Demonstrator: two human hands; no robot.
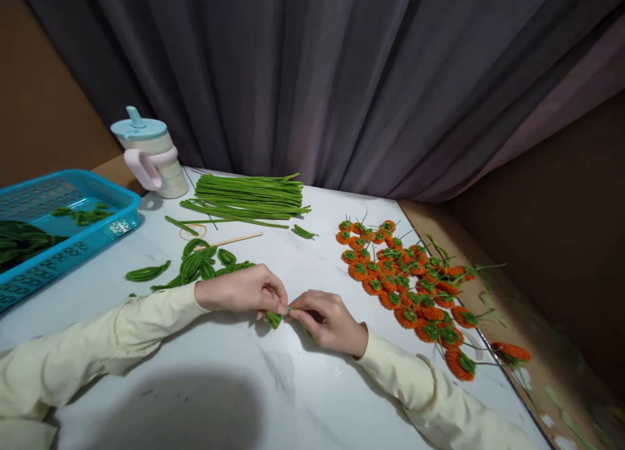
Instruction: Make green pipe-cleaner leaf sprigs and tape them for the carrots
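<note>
My left hand (pixel 244 289) and my right hand (pixel 326 318) meet over the white table (pixel 244 398), both pinching a small green pipe-cleaner leaf piece (pixel 274 318) between their fingertips. Both hands are closed on it, and both arms wear cream sleeves. Just behind my left hand lies a small heap of finished green leaves (pixel 200 265). To the right of my right hand spreads a pile of several orange pipe-cleaner flowers (pixel 405 282) with green centres.
A bundle of straight green pipe cleaners (pixel 249 197) lies at the back. A thin wooden stick (pixel 229 241) and a rubber band (pixel 192 230) sit near it. A blue basket (pixel 73 235) with green pieces stands left, beside a lidded cup (pixel 151 154). Dark curtain behind.
</note>
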